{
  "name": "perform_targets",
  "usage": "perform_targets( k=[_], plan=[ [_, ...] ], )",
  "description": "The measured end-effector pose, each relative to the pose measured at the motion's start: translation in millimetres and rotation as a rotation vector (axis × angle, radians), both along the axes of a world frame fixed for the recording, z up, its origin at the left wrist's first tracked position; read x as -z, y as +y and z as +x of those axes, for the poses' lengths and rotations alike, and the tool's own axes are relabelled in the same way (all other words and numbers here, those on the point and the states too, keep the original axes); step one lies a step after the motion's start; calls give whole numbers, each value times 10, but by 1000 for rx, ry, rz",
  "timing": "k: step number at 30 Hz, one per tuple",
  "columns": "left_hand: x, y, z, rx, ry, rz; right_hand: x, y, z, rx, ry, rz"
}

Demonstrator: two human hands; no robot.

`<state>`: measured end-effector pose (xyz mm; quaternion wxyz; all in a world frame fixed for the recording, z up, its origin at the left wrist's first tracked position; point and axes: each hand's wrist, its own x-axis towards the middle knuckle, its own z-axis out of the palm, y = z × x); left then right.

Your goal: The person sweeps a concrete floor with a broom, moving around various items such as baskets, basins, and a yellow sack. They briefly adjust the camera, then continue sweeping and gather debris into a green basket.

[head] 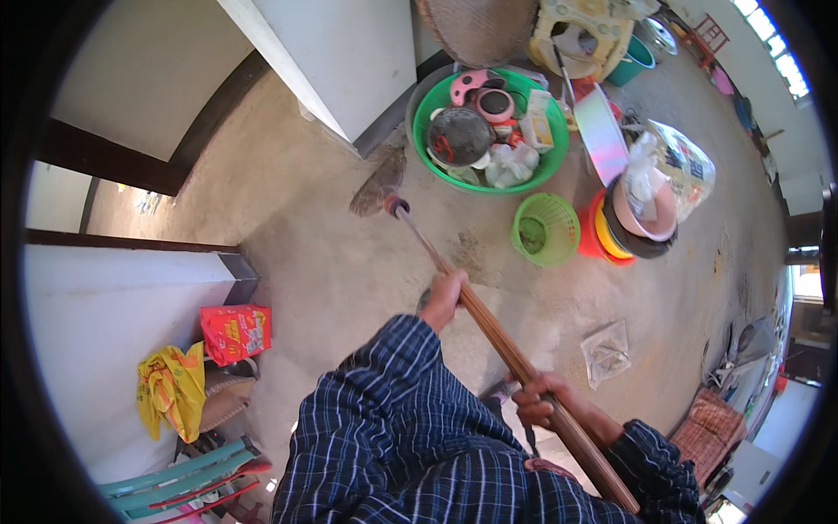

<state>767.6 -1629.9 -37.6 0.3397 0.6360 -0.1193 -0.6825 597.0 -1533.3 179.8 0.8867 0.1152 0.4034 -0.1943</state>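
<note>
Both my hands grip the long pole of a broom (491, 319), which slants from lower right to upper left. My left hand (445, 300) wraps the pole about halfway along. Lower down, nearer my body, my right hand (542, 398) closes around its thicker brown part. The broom head (381, 185), flat and brownish, rests on the concrete floor (327, 262) by a wall corner. Right of the head stands a large green basin (553, 154) filled with a dark pot (460, 137), plastic bags and other household items.
A light-green plastic basket (546, 229) stands near stacked basins and buckets (605, 229). A clear plastic bag (605, 354) lies on the floor at right. By the left wall are a red bag (236, 333), a yellow bag (171, 392) and a teal chair (183, 478). A doorway opens at left.
</note>
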Motion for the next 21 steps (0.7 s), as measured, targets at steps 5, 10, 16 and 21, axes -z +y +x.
perform_targets(
  k=[5, 10, 16, 21],
  plan=[
    [523, -1329, 543, -6, -5, 10, 660, -1324, 514, 113, -161, 75],
    [727, -1517, 459, 53, 69, 114, 708, -1467, 453, 219, -142, 168],
    [-191, -876, 399, 296, 13, 194, -291, -1055, 572, 142, 19, 275],
    [295, -1260, 648, 83, -18, 78, 262, -1236, 679, 79, -29, 89]
  ],
)
